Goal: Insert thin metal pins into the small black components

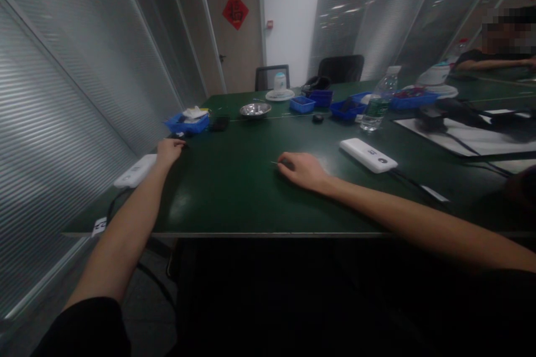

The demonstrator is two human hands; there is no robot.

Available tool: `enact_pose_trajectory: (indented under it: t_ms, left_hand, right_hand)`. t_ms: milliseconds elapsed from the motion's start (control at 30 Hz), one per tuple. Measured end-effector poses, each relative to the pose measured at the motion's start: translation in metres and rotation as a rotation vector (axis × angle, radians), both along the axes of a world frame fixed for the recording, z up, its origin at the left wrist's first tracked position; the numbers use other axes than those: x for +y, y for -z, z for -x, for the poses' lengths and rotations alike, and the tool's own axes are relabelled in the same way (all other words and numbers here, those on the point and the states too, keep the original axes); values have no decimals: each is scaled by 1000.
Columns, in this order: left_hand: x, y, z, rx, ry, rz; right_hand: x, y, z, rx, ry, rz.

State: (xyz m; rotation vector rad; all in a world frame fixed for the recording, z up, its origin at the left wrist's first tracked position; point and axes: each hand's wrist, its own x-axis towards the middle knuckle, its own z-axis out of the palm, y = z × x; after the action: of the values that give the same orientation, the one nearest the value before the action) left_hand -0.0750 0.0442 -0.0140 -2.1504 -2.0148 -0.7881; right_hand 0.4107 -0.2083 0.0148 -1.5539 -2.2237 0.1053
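My left hand [168, 150] reaches to the left edge of the green table [234, 195] with its fingers curled on a small dark object [178, 136] that I cannot make out. A white power bank [134, 172] lies just beside that wrist. My right hand [302, 170] rests on the table's middle, fingers closed around a small dark item with a thin pin [281, 163] sticking out to the left. Another white power bank [368, 155] with a black cable lies to the right of that hand.
Farther back stand blue trays [187, 122], a metal bowl [255, 110], a water bottle [379, 103], a small white fan [280, 89] and two chairs. Another person sits at the far right, forearm [494, 63] on the table. Glass walls with blinds flank the room.
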Motion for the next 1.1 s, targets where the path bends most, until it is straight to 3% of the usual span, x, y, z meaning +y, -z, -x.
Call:
enact_pose_trajectory:
  t_ms: [367, 667, 1100]
  left_hand:
    - [-10, -7, -5, -93, -53, 9]
    - [-3, 0, -2, -6, 7, -31]
    - [-6, -6, -9, 31, 72, 57]
  right_hand:
    - [2, 3, -1, -23, 2, -17]
    - [1, 0, 0, -20, 8, 2]
    - [2, 1, 0, -18, -11, -2]
